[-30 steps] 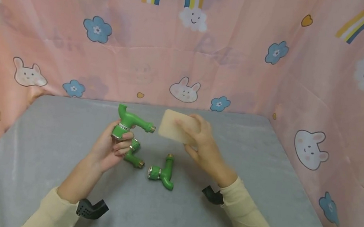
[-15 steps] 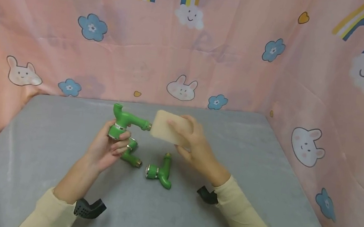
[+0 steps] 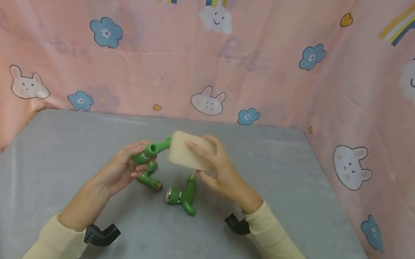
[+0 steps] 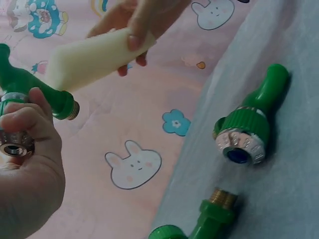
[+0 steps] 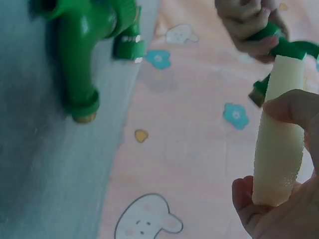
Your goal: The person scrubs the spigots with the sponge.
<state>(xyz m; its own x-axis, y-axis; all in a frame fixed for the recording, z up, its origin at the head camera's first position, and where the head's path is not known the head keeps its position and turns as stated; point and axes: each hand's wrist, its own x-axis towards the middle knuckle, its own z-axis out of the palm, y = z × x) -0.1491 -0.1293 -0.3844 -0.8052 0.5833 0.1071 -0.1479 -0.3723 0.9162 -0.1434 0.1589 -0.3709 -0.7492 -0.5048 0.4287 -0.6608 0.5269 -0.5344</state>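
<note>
My left hand (image 3: 116, 172) grips a green plastic tap (image 3: 149, 152) by its knob end, raised above the table. Its brass-threaded tip shows in the left wrist view and is covered by the sponge in the head view. A cream block sponge (image 3: 183, 154) is pinched between the thumb and fingers of my right hand (image 3: 227, 176). The sponge overlaps the tap's body in the head view; firm contact is hard to judge. Two more green taps lie on the table: one tap (image 3: 151, 182) partly behind my left hand, another tap (image 3: 189, 196) between the forearms.
Grey cloth covers the table (image 3: 163, 244). Pink patterned curtain (image 3: 267, 80) hangs behind and along the sides. Each wrist carries a black mount, the left mount (image 3: 103, 235) and the right mount (image 3: 236, 224), low over the table.
The held tap has turned in my left hand, its spout swinging from pointing up to facing the head camera. The sponge has moved left and slightly down, over the tap's threaded end.
</note>
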